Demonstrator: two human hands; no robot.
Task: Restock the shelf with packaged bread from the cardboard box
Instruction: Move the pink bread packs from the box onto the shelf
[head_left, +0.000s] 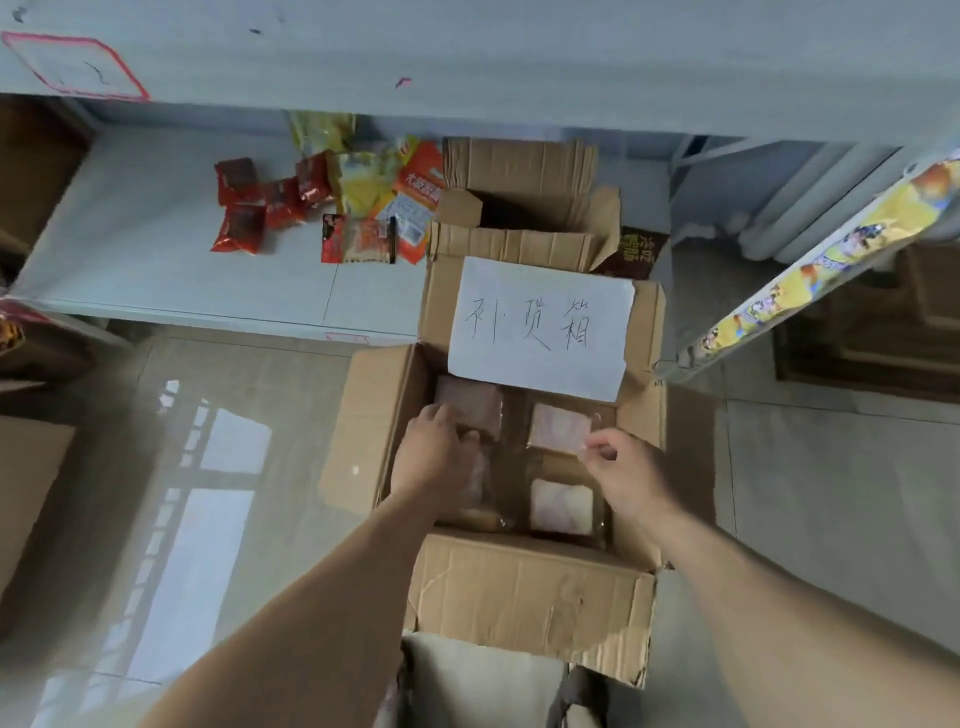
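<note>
An open cardboard box (530, 592) stands on the floor below me, with a white handwritten paper label (540, 327) on its far flap. Inside lie several clear-wrapped bread packs. My left hand (434, 454) reaches into the box's left side and rests on the far-left bread pack (470, 397). My right hand (623, 470) pinches the near right corner of the far-right bread pack (558, 428). A third bread pack (561, 506) lies flat at the near right. The low pale shelf (156, 244) stretches out beyond the box to the left.
Red and yellow snack packets (322, 202) lie scattered on the shelf. A smaller open cardboard box (524, 208) sits behind the labelled one. A rail with a yellow patterned strip (810, 265) slants in at the right. Brown cartons stand at both edges.
</note>
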